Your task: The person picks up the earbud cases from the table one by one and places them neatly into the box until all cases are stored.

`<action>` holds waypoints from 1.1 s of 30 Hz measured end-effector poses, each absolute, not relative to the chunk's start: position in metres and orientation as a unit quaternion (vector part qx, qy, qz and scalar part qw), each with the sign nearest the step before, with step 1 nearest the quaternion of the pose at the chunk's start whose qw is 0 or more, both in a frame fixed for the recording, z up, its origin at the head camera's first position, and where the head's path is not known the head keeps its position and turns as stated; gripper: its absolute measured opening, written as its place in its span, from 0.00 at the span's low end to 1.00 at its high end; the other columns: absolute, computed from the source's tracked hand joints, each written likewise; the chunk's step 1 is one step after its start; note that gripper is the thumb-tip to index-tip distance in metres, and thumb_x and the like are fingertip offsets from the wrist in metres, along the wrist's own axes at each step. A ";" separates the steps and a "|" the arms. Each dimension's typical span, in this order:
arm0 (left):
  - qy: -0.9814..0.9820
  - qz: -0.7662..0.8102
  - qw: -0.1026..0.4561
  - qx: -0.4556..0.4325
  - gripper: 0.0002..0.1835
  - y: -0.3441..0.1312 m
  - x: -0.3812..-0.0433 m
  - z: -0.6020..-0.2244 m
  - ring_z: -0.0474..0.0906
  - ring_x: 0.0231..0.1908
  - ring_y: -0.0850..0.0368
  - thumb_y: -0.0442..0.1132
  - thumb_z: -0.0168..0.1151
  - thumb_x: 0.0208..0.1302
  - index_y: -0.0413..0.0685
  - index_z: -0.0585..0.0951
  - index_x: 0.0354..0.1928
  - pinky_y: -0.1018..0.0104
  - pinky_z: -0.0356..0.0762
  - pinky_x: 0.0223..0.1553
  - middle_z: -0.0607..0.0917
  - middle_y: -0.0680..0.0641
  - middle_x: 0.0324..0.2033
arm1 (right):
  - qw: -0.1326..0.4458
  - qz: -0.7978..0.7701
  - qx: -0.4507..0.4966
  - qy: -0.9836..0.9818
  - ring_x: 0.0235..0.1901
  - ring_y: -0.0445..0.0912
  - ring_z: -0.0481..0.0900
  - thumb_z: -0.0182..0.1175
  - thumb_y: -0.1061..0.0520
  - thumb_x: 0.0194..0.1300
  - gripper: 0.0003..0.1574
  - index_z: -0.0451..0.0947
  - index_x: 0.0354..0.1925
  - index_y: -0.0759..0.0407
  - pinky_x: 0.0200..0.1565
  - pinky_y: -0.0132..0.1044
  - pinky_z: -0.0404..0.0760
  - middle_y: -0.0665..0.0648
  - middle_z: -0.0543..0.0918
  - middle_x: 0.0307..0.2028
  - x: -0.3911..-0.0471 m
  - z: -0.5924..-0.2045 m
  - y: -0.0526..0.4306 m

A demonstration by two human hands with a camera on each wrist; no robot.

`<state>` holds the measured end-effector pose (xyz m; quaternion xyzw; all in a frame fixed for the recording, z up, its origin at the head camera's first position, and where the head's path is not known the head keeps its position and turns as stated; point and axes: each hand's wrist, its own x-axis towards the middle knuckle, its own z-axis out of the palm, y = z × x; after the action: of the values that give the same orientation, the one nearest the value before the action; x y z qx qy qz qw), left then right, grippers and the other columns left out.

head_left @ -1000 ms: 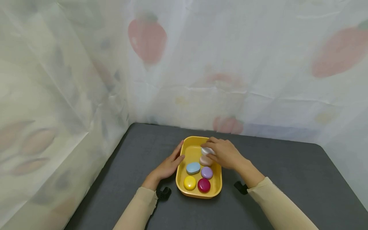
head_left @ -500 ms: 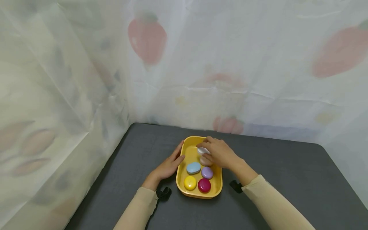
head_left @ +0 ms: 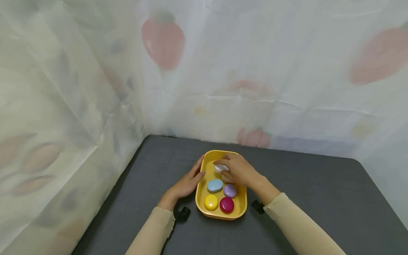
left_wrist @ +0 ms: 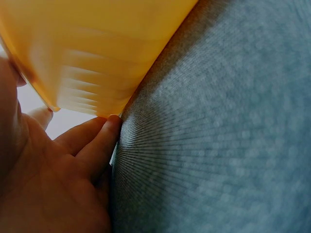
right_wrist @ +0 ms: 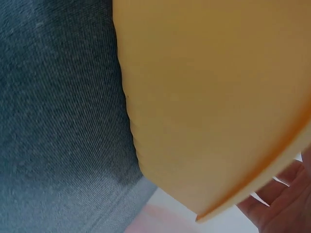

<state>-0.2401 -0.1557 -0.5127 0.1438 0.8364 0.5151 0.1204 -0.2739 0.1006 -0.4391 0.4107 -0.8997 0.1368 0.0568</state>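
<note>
In the head view a yellow tray (head_left: 204,212) holds several smooth, rounded, pebble-like pieces. My right hand (head_left: 239,170) reaches over its right rim and pinches a white piece (head_left: 221,168) near the far end. Partly hidden under that hand is a beige piece (head_left: 227,179). Closer to me lie a light blue oval piece (head_left: 215,185), a purple one (head_left: 230,191), a yellow one (head_left: 211,202) and a dark red one (head_left: 227,205). My left hand (head_left: 186,185) lies along the tray's left side, its extended fingers (left_wrist: 99,145) touching the outer wall in the left wrist view.
The tray stands on a dark grey table (head_left: 306,191) with rounded far corners. A pale curtain (head_left: 204,88) printed with strawberries hangs behind and on the left. Black straps with small devices (head_left: 182,214) sit at both wrists.
My right hand has moved left across the far part of the tray, taking the white piece from the right side toward the middle. My left hand and the other pieces stay put.
</note>
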 end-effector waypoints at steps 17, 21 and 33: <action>0.841 0.507 0.117 0.146 0.36 -0.156 -0.241 -0.513 0.48 0.81 0.52 0.57 0.45 0.83 0.84 0.40 0.82 0.43 0.54 0.79 0.48 0.62 0.82 | 0.066 0.133 0.410 -0.900 0.58 0.54 0.81 0.69 0.51 0.70 0.25 0.81 0.63 0.51 0.65 0.52 0.77 0.56 0.84 0.58 -0.279 -0.452 0.091; 0.840 0.508 0.117 0.148 0.36 -0.156 -0.241 -0.512 0.48 0.82 0.53 0.58 0.45 0.83 0.82 0.40 0.82 0.43 0.54 0.79 0.47 0.62 0.82 | 0.058 0.131 0.402 -0.905 0.61 0.54 0.80 0.69 0.50 0.70 0.25 0.80 0.63 0.51 0.68 0.52 0.75 0.55 0.84 0.60 -0.281 -0.456 0.088; 0.838 0.510 0.117 0.153 0.34 -0.156 -0.241 -0.513 0.47 0.82 0.53 0.59 0.44 0.83 0.91 0.39 0.79 0.43 0.54 0.79 0.46 0.62 0.82 | 0.028 0.145 0.388 -0.910 0.66 0.53 0.77 0.68 0.47 0.71 0.26 0.80 0.64 0.50 0.72 0.55 0.69 0.53 0.84 0.62 -0.283 -0.463 0.084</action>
<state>-0.2411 -0.1558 -0.5128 0.1530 0.8382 0.5100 0.1175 -0.2835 0.0838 -0.4633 0.3877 -0.9099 0.1451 0.0278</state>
